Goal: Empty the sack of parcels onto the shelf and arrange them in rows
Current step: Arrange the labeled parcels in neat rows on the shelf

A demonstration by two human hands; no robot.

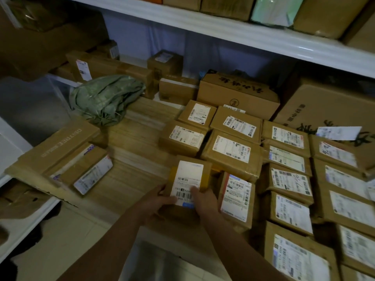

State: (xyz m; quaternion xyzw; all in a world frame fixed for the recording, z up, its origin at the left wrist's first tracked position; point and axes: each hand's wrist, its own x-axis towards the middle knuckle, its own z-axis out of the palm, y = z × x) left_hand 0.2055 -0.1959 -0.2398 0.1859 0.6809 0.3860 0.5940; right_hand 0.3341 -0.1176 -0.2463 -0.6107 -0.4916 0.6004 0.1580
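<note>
A small brown parcel with a white label and yellow tape lies at the front of the wooden shelf. My left hand grips its near left corner, and my right hand holds its near right side with the thumb on the label. To its right, several labelled brown parcels lie in rows. The crumpled green sack rests on the shelf at the back left, apart from both hands.
Long cardboard boxes lie at the shelf's left front edge. Larger cartons stand along the back and right. A white upper shelf with more boxes hangs overhead. The tiled floor shows below.
</note>
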